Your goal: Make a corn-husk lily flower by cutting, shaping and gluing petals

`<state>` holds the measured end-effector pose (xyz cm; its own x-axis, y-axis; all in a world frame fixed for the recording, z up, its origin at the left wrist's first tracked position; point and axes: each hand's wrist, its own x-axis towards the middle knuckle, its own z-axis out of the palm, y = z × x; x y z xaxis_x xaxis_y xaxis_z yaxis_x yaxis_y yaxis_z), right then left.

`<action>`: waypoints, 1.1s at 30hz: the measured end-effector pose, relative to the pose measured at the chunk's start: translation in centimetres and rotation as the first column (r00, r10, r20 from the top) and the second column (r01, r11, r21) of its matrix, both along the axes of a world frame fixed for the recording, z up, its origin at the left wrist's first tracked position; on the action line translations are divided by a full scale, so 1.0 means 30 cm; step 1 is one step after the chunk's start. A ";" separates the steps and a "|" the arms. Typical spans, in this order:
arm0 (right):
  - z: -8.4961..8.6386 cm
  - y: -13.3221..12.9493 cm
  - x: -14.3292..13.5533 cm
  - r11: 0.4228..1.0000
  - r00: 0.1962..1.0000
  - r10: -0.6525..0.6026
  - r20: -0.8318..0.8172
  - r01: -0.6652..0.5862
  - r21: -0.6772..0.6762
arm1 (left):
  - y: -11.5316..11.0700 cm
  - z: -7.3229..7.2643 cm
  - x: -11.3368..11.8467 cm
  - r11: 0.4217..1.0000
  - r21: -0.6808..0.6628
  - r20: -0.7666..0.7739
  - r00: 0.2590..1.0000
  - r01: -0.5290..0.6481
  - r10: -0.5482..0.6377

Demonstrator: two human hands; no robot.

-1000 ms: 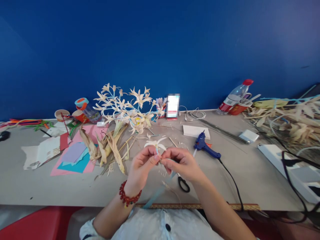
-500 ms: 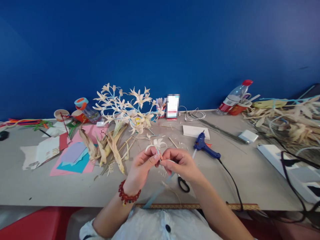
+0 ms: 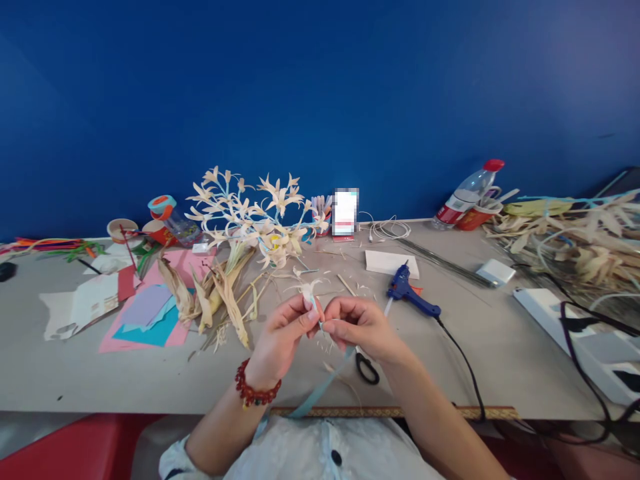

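My left hand, with a red bead bracelet on its wrist, is closed around the stem of a pale corn-husk flower. The petals spread out above my fingers, and light blue wrapping shows on the stem. Right beside it, my right hand pinches a light blue strip close to the stem's lower end. The strip trails down from my fingers toward the table's front edge. Behind the right hand lie scissors, of which mainly a black handle loop shows.
A blue glue gun lies to the right, its cord running off the front edge. Husk flowers stand at the back. Dried husks and coloured paper are on the left; a power strip and bottle on the right.
The flower has turned slightly in my left fingers, its petals now leaning a little left. The light blue strip has shifted slightly right. Both hands stay nearly in place.
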<state>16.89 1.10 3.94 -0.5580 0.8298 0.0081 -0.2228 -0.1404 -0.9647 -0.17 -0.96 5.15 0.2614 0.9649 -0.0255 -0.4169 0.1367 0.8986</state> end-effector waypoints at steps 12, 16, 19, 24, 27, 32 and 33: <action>0.001 -0.024 -0.046 0.989 0.988 -0.145 -0.060 0.144 -0.020 | -0.003 -0.020 0.006 0.995 0.062 0.022 0.996 -0.083 0.082; 0.022 -0.029 -0.049 0.979 0.982 -0.187 0.019 0.185 0.082 | -0.010 -0.030 0.009 0.985 0.084 -0.002 0.989 -0.148 0.148; 0.037 -0.029 -0.042 0.969 0.974 -0.198 0.109 0.178 0.171 | -0.013 -0.024 0.007 0.980 0.076 -0.030 0.982 -0.186 0.188; 0.056 -0.017 -0.014 0.942 0.947 -0.188 0.261 0.099 0.320 | -0.013 -0.017 0.001 0.978 0.087 -0.054 0.980 -0.187 0.192; 0.061 -0.020 -0.007 0.930 0.930 -0.207 0.302 0.092 0.355 | -0.009 -0.024 -0.001 0.974 0.084 -0.080 0.973 -0.209 0.216; 0.074 -0.059 -0.022 0.832 0.837 -0.399 0.375 0.159 0.532 | -0.002 -0.036 0.004 0.973 0.068 -0.075 0.972 -0.218 0.223; 0.076 -0.067 -0.026 0.773 0.804 -0.457 0.379 0.148 0.617 | -0.002 -0.038 0.006 0.973 0.065 -0.069 0.972 -0.220 0.224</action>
